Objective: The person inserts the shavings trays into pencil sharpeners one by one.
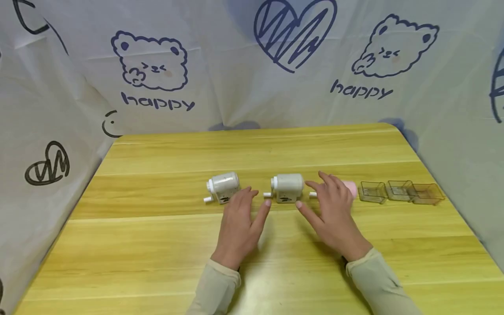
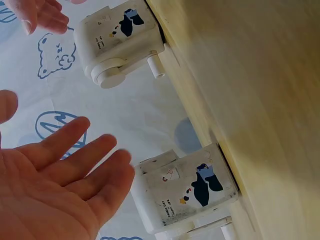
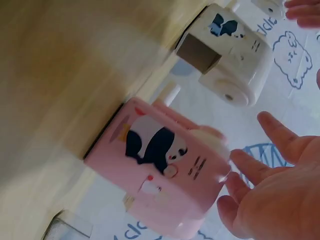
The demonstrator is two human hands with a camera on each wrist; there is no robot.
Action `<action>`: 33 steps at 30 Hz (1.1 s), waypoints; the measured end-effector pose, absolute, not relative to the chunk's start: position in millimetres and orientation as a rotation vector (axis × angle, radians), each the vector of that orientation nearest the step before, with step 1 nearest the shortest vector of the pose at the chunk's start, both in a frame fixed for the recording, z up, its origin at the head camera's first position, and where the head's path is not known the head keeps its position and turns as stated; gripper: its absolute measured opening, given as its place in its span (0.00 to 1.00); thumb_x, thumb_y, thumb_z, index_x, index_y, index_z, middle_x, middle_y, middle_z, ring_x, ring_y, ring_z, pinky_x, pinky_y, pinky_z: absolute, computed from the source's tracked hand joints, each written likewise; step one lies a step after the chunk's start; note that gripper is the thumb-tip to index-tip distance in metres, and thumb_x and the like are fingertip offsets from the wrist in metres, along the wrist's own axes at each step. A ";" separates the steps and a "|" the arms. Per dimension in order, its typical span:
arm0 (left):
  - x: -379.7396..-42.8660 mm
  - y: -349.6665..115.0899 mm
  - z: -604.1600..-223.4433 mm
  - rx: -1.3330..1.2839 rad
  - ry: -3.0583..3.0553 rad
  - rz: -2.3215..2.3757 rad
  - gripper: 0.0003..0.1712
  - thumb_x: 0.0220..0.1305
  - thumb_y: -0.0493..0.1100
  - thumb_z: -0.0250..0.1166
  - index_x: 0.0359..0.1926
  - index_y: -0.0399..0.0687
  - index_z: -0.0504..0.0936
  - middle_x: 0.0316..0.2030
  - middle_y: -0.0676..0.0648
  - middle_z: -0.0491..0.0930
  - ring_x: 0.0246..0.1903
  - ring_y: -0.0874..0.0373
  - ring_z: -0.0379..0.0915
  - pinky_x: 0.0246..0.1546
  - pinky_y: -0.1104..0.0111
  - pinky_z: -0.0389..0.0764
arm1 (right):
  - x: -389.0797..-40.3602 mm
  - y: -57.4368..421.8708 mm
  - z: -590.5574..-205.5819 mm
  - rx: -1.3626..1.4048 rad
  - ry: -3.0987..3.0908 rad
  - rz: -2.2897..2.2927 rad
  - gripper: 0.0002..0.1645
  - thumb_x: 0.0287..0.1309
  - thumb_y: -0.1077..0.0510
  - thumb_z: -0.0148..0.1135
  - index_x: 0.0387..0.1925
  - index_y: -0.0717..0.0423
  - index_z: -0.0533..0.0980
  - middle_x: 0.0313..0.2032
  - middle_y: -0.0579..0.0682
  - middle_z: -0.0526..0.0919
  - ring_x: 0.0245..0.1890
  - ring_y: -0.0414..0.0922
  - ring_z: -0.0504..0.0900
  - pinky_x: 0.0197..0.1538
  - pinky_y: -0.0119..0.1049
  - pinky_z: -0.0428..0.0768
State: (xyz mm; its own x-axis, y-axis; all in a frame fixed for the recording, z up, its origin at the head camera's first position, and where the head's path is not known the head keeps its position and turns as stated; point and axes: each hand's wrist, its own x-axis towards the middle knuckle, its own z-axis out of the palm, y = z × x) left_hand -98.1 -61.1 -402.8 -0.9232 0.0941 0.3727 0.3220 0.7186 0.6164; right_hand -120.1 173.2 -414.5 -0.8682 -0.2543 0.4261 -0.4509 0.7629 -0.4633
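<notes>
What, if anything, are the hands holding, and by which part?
Nothing is held: the left hand and right hand have fingers extended; whether the right one touches the pink sharpener is unclear.

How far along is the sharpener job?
Apparently done: three sharpeners stand lined up, three clear trays off to their right. In hand: nothing gripped; left hand and right hand reach near sharpeners. Perhaps remaining: refitting trays, since the middle sharpener shows an open slot.
</notes>
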 end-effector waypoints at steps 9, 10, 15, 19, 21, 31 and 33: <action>-99.3 -60.4 -401.4 -0.319 -2.636 -1.051 0.27 0.70 0.61 0.51 0.51 0.44 0.79 0.48 0.45 0.80 0.47 0.52 0.76 0.45 0.59 0.76 | -125.8 187.0 -407.0 0.481 -2.591 0.908 0.25 0.66 0.42 0.53 0.58 0.51 0.70 0.66 0.58 0.62 0.65 0.62 0.53 0.61 0.64 0.43; -99.6 -60.5 -401.1 -0.326 -2.633 -1.052 0.26 0.70 0.60 0.51 0.50 0.44 0.80 0.47 0.45 0.80 0.45 0.52 0.77 0.43 0.60 0.77 | -126.0 188.0 -406.1 0.473 -2.593 0.915 0.25 0.66 0.42 0.53 0.58 0.50 0.70 0.66 0.58 0.62 0.65 0.62 0.53 0.61 0.64 0.44; -99.3 -61.4 -399.9 -0.347 -2.636 -1.052 0.24 0.70 0.57 0.53 0.48 0.43 0.81 0.44 0.46 0.81 0.38 0.53 0.78 0.36 0.63 0.77 | -127.9 195.3 -401.6 0.450 -2.586 0.930 0.24 0.66 0.43 0.53 0.57 0.50 0.71 0.65 0.57 0.64 0.64 0.62 0.55 0.59 0.64 0.46; -97.6 -61.5 -401.0 -0.343 -2.649 -1.049 0.22 0.69 0.57 0.54 0.47 0.43 0.81 0.43 0.46 0.81 0.37 0.53 0.78 0.35 0.63 0.77 | -129.8 213.3 -394.2 0.385 -2.538 0.936 0.22 0.67 0.45 0.52 0.55 0.52 0.73 0.63 0.57 0.67 0.63 0.63 0.57 0.58 0.65 0.46; -97.0 -60.8 -401.6 -0.345 -2.650 -1.050 0.22 0.69 0.57 0.54 0.47 0.44 0.82 0.43 0.46 0.82 0.36 0.54 0.78 0.35 0.63 0.77 | -130.8 226.7 -391.5 0.336 -2.525 0.933 0.22 0.68 0.46 0.50 0.55 0.54 0.73 0.63 0.60 0.67 0.63 0.65 0.57 0.58 0.65 0.45; -97.7 -62.1 -399.8 -0.336 -2.662 -1.002 0.22 0.70 0.56 0.54 0.45 0.44 0.82 0.40 0.46 0.82 0.34 0.56 0.77 0.33 0.65 0.77 | -144.3 283.5 -397.7 0.084 -2.654 0.881 0.25 0.67 0.57 0.35 0.56 0.64 0.72 0.62 0.69 0.65 0.62 0.72 0.52 0.57 0.69 0.39; -97.7 -62.8 -399.1 -0.327 -2.659 -1.000 0.22 0.69 0.56 0.54 0.45 0.44 0.82 0.40 0.47 0.82 0.34 0.57 0.77 0.33 0.65 0.77 | -146.2 291.5 -399.5 0.058 -2.711 0.872 0.26 0.66 0.59 0.33 0.58 0.65 0.71 0.62 0.70 0.63 0.63 0.73 0.49 0.56 0.70 0.38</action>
State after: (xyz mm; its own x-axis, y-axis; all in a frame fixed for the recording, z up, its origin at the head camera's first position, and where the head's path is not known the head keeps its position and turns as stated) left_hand -97.7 -62.8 -399.1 -0.9349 0.1115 0.3371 0.3060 0.7345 0.6057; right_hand -146.2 291.5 -399.5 -0.9566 0.0504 0.2870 -0.1264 0.8157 -0.5645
